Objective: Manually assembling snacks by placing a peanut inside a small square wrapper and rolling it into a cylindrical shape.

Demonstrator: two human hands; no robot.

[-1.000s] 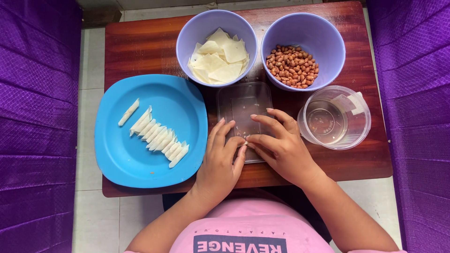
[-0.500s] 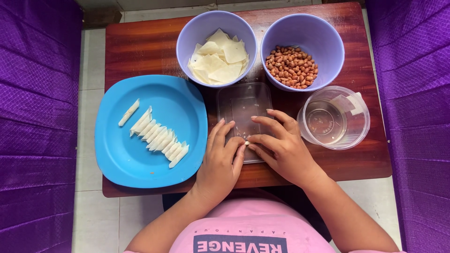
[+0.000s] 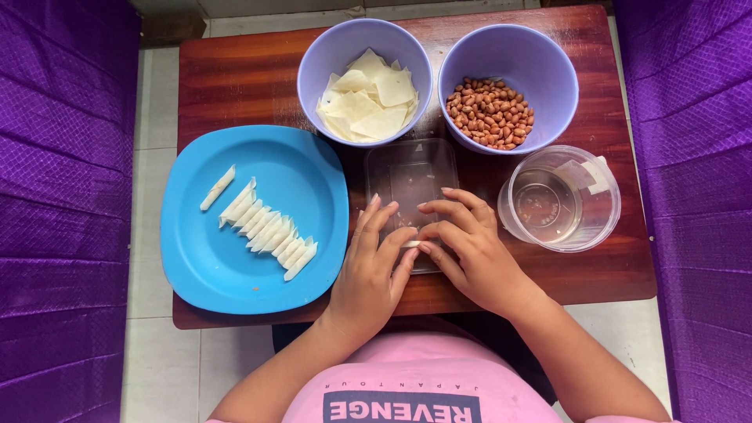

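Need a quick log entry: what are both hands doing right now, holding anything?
Left hand: fingers pinching one end of a small white roll.
Right hand: fingertips pinching the same roll's other end, over the clear flat lid.

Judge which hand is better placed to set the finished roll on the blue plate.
Left, probably. The left hand lies right beside the blue plate and its row of rolls; the right hand, sharing the small roll, would have to cross over it.
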